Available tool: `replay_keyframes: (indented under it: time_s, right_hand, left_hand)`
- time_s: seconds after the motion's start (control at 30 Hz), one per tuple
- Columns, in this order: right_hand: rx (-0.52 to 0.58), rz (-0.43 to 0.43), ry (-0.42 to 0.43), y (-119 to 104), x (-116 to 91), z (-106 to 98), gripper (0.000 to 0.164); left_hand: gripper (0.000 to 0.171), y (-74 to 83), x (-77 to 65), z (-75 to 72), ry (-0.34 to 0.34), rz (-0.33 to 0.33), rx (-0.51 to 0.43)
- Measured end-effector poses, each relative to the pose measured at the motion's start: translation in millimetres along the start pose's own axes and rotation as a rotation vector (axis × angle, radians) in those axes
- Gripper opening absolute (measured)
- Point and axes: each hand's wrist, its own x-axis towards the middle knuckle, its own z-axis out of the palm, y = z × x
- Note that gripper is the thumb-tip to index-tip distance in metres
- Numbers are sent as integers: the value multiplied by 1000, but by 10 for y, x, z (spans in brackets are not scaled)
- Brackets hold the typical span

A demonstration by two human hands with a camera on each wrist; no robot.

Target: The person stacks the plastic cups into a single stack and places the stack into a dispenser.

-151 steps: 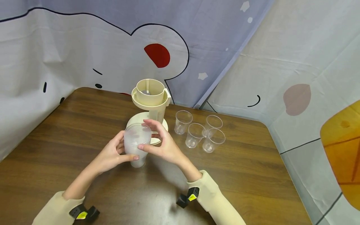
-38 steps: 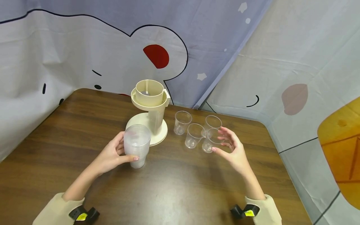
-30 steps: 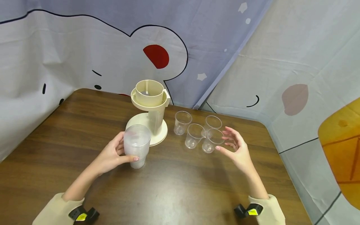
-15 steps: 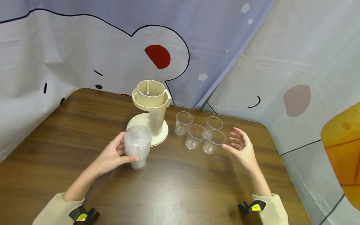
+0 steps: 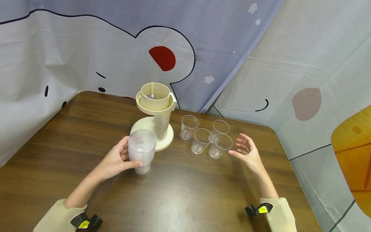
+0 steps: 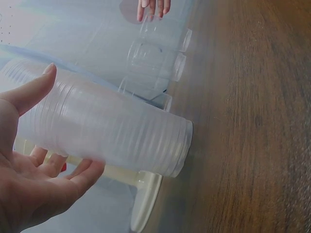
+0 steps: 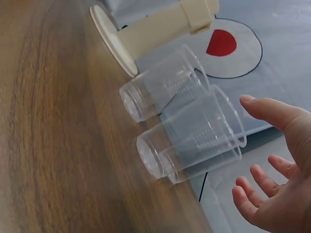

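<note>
My left hand (image 5: 117,161) grips a tall stack of nested clear plastic cups (image 5: 142,149), thumb on the near side and fingers behind. In the left wrist view the stack (image 6: 112,121) stands with its base close to the tabletop. My right hand (image 5: 250,156) is just right of several single clear plastic cups (image 5: 221,145), its fingers spread and loosely bent around nothing. From the right wrist view, the thumb and fingers (image 7: 265,182) are apart from the cup rims. Those cups stand upright in a cluster, mouths up.
A cream cup dispenser (image 5: 156,103) with a round base and an upper ring stands behind the stack. The brown wooden table (image 5: 185,193) meets a printed fabric curtain (image 5: 116,54) at the back and right side.
My right hand has left the stack and moved over to the single cups, then drawn back a little to the right of them. The left hand keeps its grip on the stack.
</note>
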Motion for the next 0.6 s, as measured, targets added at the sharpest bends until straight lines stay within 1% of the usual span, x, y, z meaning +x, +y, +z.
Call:
replay_keyframes:
  time_s: [0.2, 0.37, 0.5, 0.6]
  right_hand:
    - [-17, 45, -37, 100, 45, -6, 87]
    - [-34, 70, -89, 127, 53, -4, 91]
    - [-63, 78, -121, 140, 59, -2, 92]
    - [-61, 75, -136, 139, 64, 13, 92]
  left_hand:
    - [71, 0, -3, -1, -2, 1, -5]
    - [70, 14, -4, 1, -2, 6, -12]
    - [70, 15, 0, 3, -2, 5, -18]
    - [71, 14, 3, 2, -3, 4, -15]
